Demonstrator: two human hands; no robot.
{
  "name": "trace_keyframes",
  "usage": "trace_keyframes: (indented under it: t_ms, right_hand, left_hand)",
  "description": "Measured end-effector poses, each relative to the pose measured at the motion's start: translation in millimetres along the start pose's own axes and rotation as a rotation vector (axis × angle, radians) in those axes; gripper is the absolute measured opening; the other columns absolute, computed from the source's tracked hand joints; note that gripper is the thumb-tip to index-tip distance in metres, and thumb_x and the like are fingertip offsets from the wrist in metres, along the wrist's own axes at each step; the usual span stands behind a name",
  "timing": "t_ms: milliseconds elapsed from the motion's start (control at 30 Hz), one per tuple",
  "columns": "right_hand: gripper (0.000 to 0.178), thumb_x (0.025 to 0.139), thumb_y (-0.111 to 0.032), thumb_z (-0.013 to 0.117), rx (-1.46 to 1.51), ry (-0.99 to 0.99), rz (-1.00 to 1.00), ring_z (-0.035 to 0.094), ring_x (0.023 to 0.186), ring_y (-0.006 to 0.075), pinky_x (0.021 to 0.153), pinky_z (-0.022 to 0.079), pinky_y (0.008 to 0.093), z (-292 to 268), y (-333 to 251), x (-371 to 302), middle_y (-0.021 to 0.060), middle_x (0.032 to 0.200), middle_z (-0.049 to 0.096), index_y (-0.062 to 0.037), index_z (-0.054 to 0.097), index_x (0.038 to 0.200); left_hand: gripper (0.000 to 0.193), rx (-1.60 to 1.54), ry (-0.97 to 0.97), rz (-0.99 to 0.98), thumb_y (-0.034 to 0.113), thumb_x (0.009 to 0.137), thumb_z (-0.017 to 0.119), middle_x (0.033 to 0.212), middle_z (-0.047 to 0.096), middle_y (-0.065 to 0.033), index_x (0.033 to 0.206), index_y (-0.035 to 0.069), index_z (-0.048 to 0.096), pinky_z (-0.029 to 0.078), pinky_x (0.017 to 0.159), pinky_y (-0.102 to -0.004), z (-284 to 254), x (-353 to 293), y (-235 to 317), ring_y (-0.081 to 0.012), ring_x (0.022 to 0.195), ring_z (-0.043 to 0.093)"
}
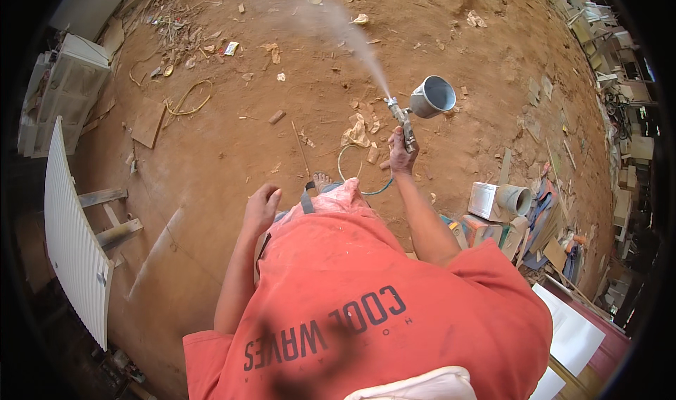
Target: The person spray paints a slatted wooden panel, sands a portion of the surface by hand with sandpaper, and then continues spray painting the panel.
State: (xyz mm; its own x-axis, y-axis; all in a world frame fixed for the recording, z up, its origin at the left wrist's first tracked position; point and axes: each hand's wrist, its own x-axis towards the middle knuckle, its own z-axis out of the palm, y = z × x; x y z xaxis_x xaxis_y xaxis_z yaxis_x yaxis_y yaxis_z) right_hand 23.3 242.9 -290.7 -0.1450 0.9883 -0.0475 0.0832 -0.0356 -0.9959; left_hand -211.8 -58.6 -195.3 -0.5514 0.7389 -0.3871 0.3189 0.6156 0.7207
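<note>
My right hand point(402, 157) is wrapped round the handle of a metal spray gun point(398, 111), held out in front of me to the right. A grey metal paint cup point(432, 96) sits tilted on the gun's side, its open mouth showing. From the nozzle a whitish plume of spray point(358, 39) fans out toward the far left. A thin green and white hose point(381, 190) loops below the gun hand, partly hidden by my body. Beside my waist hangs my left hand point(263, 207), fingers loosely bent and partly apart, with nothing visible in them.
A white ribbed panel point(76, 231) stands on wooden supports point(116, 232) at left, near a white drawer-like unit point(74, 83). Scraps and a yellowish hose point(189, 103) litter the dirt floor. At right are cans point(514, 199), rags and wood pieces, with white sheets point(574, 329) nearer me.
</note>
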Motion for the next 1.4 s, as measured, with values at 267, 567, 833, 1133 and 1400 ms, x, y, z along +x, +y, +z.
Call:
trace_keyframes:
  t_ms: [267,567,833,1133,1400]
  right_hand:
    - [0.035,0.098,-0.038,0.064,0.335,-0.35,0.192,0.049,0.053,0.0052,0.047,0.036,0.0184,-14,-50,-24,0.0039,0.082,0.069,-0.0046,0.065,0.108]
    - [0.04,0.1,-0.043,0.056,0.325,-1.018,-0.015,0.057,0.064,0.0072,0.055,0.043,0.0191,96,-137,-58,0.0189,0.122,0.067,-0.0092,0.061,0.121]
    - [0.033,0.101,-0.031,0.057,-0.097,-1.278,-0.063,0.052,0.057,0.0033,0.05,0.042,0.0203,258,-120,-144,0.0113,0.111,0.071,-0.0051,0.061,0.12]
    - [0.028,0.099,-0.026,0.062,-0.068,-1.384,-0.195,0.05,0.057,0.0045,0.05,0.039,0.023,497,-178,-317,0.0051,0.099,0.07,-0.0027,0.068,0.113]
    - [0.033,0.096,-0.023,0.068,-0.145,-1.662,-0.312,0.058,0.085,0.0063,0.076,0.047,0.0244,643,-191,-405,0.0002,0.099,0.072,-0.0014,0.068,0.121]
  left_hand:
    - [0.048,0.199,-0.159,-0.398,0.038,0.098,0.052,0.115,0.067,-0.0276,0.115,-0.004,0.067,0.051,0.091,-0.0448,38,-72,-208,-0.0387,0.109,0.065]
    - [0.086,-0.456,-0.131,-0.906,0.063,0.101,0.033,0.131,0.058,-0.0325,0.124,-0.017,0.057,0.045,0.102,-0.0441,111,-129,-317,-0.0396,0.127,0.055]
    - [0.062,-0.047,-0.095,-0.706,0.042,0.106,0.03,0.116,0.065,-0.0287,0.103,-0.003,0.072,0.047,0.099,-0.0491,92,-138,-390,-0.0442,0.112,0.061]
    - [0.036,-0.558,0.895,-0.765,0.037,0.093,0.063,0.099,0.069,-0.0258,0.103,0.002,0.068,0.052,0.085,-0.0469,-131,-223,-408,-0.039,0.096,0.067]
    - [0.063,-0.056,1.269,-0.795,0.039,0.09,0.066,0.137,0.049,-0.0246,0.133,-0.003,0.049,0.04,0.103,-0.0515,-360,-243,-474,-0.0419,0.126,0.046]
